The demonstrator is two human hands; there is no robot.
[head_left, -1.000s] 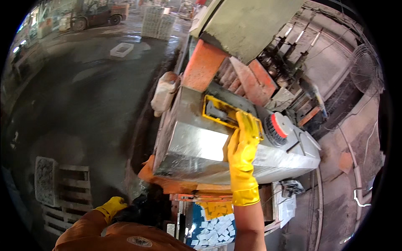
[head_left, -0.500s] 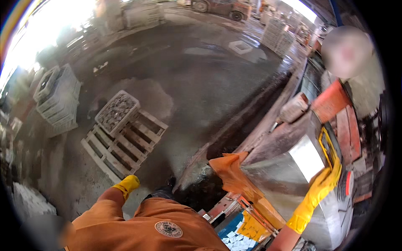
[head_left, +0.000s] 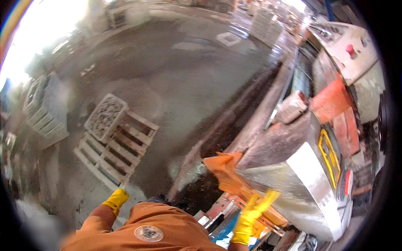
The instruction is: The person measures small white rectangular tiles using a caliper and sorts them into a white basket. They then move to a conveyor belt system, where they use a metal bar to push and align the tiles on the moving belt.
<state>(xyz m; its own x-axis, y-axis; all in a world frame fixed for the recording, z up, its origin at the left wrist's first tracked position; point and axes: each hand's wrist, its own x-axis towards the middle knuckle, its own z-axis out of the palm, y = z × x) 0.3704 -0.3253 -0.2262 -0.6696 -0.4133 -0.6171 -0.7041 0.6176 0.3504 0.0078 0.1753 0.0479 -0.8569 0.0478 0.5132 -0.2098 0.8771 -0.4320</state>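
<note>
My right hand [head_left: 253, 212], in a yellow rubber glove, is raised in front of a sheet-metal housing [head_left: 272, 178]. Its thumb and fingers are apart, somewhat blurred, and nothing shows between them. Behind the wrist is a blue surface [head_left: 226, 232] with small pale pieces on it, partly covered by my arm. An orange flap [head_left: 224, 167] hangs at the near end of the housing. My left hand [head_left: 116, 199], also gloved in yellow, hangs by my side near a wooden pallet [head_left: 121, 152]. How its fingers are held cannot be made out.
On the pallet stands a pale crate [head_left: 106, 117] full of small pieces. Stacked crates [head_left: 48, 113] are at the left. A trough [head_left: 259, 108] runs along the machine on the right. Farther back is a control panel [head_left: 347, 50] with a red button.
My right hand has come away from the yellow frame on the housing, moving left and down. The view has shifted, and the control panel shows where a blurred patch was.
</note>
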